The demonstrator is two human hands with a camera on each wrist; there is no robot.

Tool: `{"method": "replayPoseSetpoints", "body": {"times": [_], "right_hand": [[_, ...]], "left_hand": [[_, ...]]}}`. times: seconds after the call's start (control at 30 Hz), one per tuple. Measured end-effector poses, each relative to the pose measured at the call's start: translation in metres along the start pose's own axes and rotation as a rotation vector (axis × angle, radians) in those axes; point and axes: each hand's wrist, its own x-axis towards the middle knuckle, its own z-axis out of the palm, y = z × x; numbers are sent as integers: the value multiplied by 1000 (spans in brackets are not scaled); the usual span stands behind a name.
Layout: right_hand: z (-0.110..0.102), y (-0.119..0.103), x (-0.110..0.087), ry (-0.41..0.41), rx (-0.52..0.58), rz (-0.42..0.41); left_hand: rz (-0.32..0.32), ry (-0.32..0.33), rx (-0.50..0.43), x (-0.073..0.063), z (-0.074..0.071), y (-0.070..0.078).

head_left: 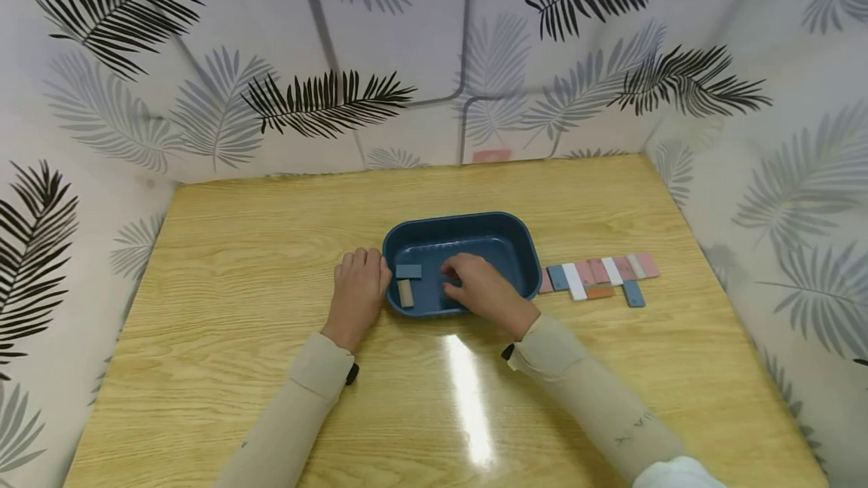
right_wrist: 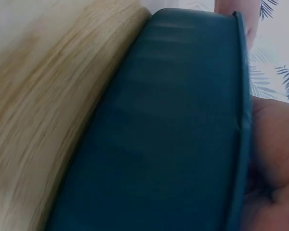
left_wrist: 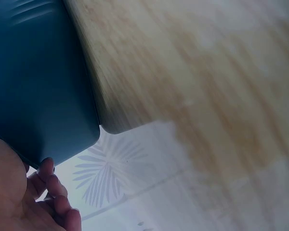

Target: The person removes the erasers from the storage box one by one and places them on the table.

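A dark blue basin (head_left: 461,221) sits on the table, holding a blue block (head_left: 408,271) and a beige block (head_left: 405,294) near its left end. My left hand (head_left: 359,288) is at the basin's left rim, fingers bent, gripping that edge. In the left wrist view, its fingertips (left_wrist: 47,166) meet the basin's corner. Over the basin's inside, my right hand (head_left: 484,288) reaches across the near rim. Its thumb and fingers stand apart, and nothing shows between them. The basin's near wall (right_wrist: 159,120) hides much of the right hand in the right wrist view.
Right of the basin, a row of pink, white and blue blocks (head_left: 597,272) lies on the wooden table (head_left: 237,262). An orange block (head_left: 600,293) and a blue block (head_left: 634,294) lie just below the row. Leaf-patterned cloth (head_left: 407,126) stands around the table.
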Motion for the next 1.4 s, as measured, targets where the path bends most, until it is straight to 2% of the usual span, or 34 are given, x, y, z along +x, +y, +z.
{"method": "replayPoseSetpoints", "body": {"times": [0.6, 0.73, 1.0, 1.4], "right_hand": [[25, -12, 38, 9, -65, -45], [29, -11, 41, 18, -78, -50], [30, -9, 45, 15, -86, -68], [32, -8, 49, 9, -88, -43]], "left_hand": [[5, 13, 17, 0, 3, -3], [3, -3, 6, 0, 1, -1], [14, 13, 33, 0, 2, -2], [51, 33, 85, 1, -1, -1]]}}
